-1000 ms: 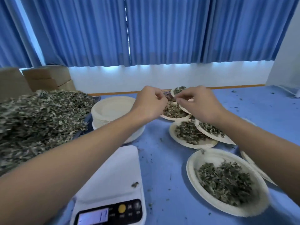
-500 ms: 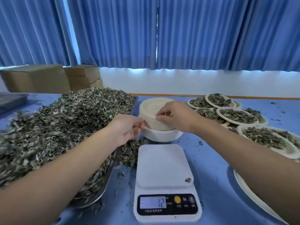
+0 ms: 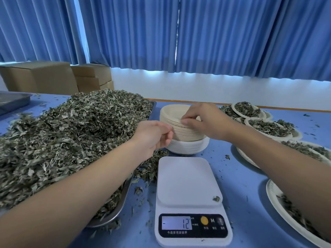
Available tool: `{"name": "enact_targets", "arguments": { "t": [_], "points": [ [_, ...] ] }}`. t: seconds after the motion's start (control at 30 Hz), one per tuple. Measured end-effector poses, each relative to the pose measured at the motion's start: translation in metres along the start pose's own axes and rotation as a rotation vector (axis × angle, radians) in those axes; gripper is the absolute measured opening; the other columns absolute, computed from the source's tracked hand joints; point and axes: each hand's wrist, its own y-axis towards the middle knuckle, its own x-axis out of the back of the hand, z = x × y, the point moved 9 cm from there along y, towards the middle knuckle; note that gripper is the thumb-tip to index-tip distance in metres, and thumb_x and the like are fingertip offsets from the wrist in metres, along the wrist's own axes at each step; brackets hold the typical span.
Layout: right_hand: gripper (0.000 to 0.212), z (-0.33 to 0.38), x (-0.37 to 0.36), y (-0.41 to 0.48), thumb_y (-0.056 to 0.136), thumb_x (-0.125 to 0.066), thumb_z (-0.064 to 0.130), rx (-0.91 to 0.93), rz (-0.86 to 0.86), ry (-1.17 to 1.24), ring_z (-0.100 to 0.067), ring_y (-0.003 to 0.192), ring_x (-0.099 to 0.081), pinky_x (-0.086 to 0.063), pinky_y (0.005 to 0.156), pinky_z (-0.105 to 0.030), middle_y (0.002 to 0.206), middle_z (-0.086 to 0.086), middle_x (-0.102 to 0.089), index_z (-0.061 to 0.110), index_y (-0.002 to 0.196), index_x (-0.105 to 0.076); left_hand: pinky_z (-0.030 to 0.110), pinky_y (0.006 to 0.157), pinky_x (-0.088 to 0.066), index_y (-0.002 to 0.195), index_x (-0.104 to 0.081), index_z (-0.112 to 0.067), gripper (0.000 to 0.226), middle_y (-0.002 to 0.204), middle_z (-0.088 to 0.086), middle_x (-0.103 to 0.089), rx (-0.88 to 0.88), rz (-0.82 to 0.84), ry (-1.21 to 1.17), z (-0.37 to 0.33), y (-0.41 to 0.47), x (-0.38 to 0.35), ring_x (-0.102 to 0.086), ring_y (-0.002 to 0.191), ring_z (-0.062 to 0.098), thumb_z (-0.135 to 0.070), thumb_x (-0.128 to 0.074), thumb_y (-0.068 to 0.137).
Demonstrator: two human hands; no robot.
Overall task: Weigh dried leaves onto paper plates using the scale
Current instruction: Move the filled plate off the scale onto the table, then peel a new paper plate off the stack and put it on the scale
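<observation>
A white digital scale [image 3: 188,183] stands in front of me, its platform bare except for one leaf crumb [image 3: 216,199]; the display [image 3: 176,223] reads 12 with a minus sign. Behind it is a stack of empty paper plates [image 3: 186,140]. My right hand [image 3: 204,120] reaches over the stack and pinches the rim of the top plate [image 3: 172,111] with thumb and fingertips. My left hand [image 3: 154,136] is at the stack's left side, its curled fingers pinching the plate edges. A big heap of dried leaves [image 3: 71,140] fills a metal tray [image 3: 123,201] on the left.
Several paper plates filled with leaves [image 3: 268,126] lie at the right, one near my right forearm [image 3: 279,203]. Loose leaf bits litter the blue tabletop [image 3: 238,176]. Cardboard boxes [image 3: 41,77] and a second metal tray [image 3: 12,101] are at the far left, with blue curtains behind.
My view swung left from the filled plates to the scale and the stack. Both hands moved from the filled plates to the stack of empty plates and took hold of its edges.
</observation>
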Motion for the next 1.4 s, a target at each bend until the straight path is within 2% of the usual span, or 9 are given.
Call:
{"name": "enact_targets", "arguments": {
  "t": [0.27, 0.37, 0.5, 0.57, 0.7, 0.77, 1.03, 1.23, 1.4],
  "points": [
    [0.019, -0.002, 0.011, 0.002, 0.099, -0.066, 0.022, 0.007, -0.077, 0.019, -0.015, 0.087, -0.061, -0.045, 0.084, -0.028, 0.095, 0.001, -0.073, 0.011, 0.096, -0.08, 0.017, 0.041, -0.047, 0.097, -0.071, 0.006, 0.009, 0.066, 0.007, -0.066, -0.063, -0.008, -0.024, -0.011, -0.001, -0.005, -0.057, 0.048, 0.01, -0.001, -0.068, 0.093],
    [0.017, -0.006, 0.0, 0.001, 0.096, -0.069, 0.03, -0.007, 0.014, 0.028, -0.013, 0.089, -0.062, -0.047, 0.082, -0.029, 0.094, 0.006, -0.071, 0.016, 0.095, -0.08, 0.016, 0.04, -0.046, 0.097, -0.069, 0.007, 0.007, 0.064, 0.008, -0.065, -0.04, -0.02, -0.008, -0.006, -0.003, -0.006, -0.055, 0.047, 0.01, 0.001, -0.069, 0.092],
    [0.013, -0.012, -0.01, 0.0, 0.093, -0.074, 0.035, -0.036, 0.069, -0.012, -0.008, 0.09, -0.061, -0.045, 0.09, -0.029, 0.099, 0.009, -0.071, 0.023, 0.098, -0.078, 0.016, 0.04, -0.046, 0.098, -0.069, 0.007, 0.008, 0.063, 0.009, -0.064, -0.022, -0.028, -0.021, -0.002, -0.002, -0.006, -0.055, 0.047, 0.011, 0.002, -0.069, 0.091],
    [0.012, -0.015, -0.008, 0.002, 0.091, -0.076, 0.032, -0.047, 0.042, 0.058, -0.006, 0.088, -0.062, -0.047, 0.084, -0.025, 0.096, 0.009, -0.072, 0.022, 0.096, -0.08, 0.017, 0.039, -0.045, 0.095, -0.07, 0.005, 0.005, 0.061, 0.008, -0.064, -0.033, -0.04, -0.016, -0.002, 0.0, -0.005, -0.054, 0.046, 0.01, 0.002, -0.069, 0.091],
    [0.007, -0.019, 0.0, 0.006, 0.09, -0.078, 0.028, -0.055, -0.01, 0.164, 0.006, 0.079, -0.061, -0.042, 0.072, -0.009, 0.088, 0.015, -0.072, 0.023, 0.092, -0.083, 0.016, 0.035, -0.035, 0.091, -0.072, 0.003, 0.005, 0.058, 0.005, -0.063, -0.038, -0.014, -0.011, -0.002, 0.002, -0.006, -0.049, 0.043, 0.007, 0.003, -0.067, 0.09],
    [0.006, -0.022, 0.005, 0.007, 0.089, -0.079, 0.027, -0.07, -0.039, 0.237, 0.008, 0.078, -0.063, -0.043, 0.07, -0.006, 0.085, 0.015, -0.074, 0.024, 0.092, -0.084, 0.016, 0.035, -0.032, 0.091, -0.072, 0.002, 0.006, 0.059, 0.004, -0.062, -0.039, 0.008, -0.035, -0.004, 0.004, -0.009, -0.048, 0.043, 0.007, 0.003, -0.066, 0.09],
    [0.005, -0.029, 0.004, 0.007, 0.089, -0.08, 0.025, -0.091, -0.033, 0.329, 0.006, 0.079, -0.066, -0.045, 0.07, -0.007, 0.087, 0.012, -0.078, 0.025, 0.091, -0.084, 0.013, 0.035, -0.035, 0.09, -0.072, 0.001, 0.006, 0.062, 0.007, -0.065, 0.012, 0.049, -0.178, -0.001, 0.009, -0.016, -0.052, 0.045, 0.005, 0.002, -0.067, 0.092],
    [0.006, -0.031, 0.005, 0.006, 0.089, -0.08, 0.024, -0.097, -0.024, 0.367, 0.001, 0.081, -0.068, -0.051, 0.074, -0.012, 0.088, 0.008, -0.078, 0.023, 0.094, -0.084, 0.013, 0.035, -0.035, 0.091, -0.071, 0.003, 0.01, 0.061, 0.009, -0.065, 0.029, 0.069, -0.211, 0.0, 0.011, -0.018, -0.053, 0.044, 0.006, 0.007, -0.062, 0.092],
    [0.007, -0.029, 0.007, 0.009, 0.09, -0.079, 0.025, -0.092, -0.02, 0.352, -0.004, 0.087, -0.071, -0.054, 0.078, -0.016, 0.088, 0.009, -0.079, 0.023, 0.094, -0.084, 0.013, 0.034, -0.033, 0.094, -0.071, 0.001, 0.008, 0.063, 0.007, -0.066, 0.031, 0.072, -0.24, 0.0, 0.012, -0.02, -0.052, 0.045, 0.005, 0.002, -0.064, 0.094]
  ]
}}
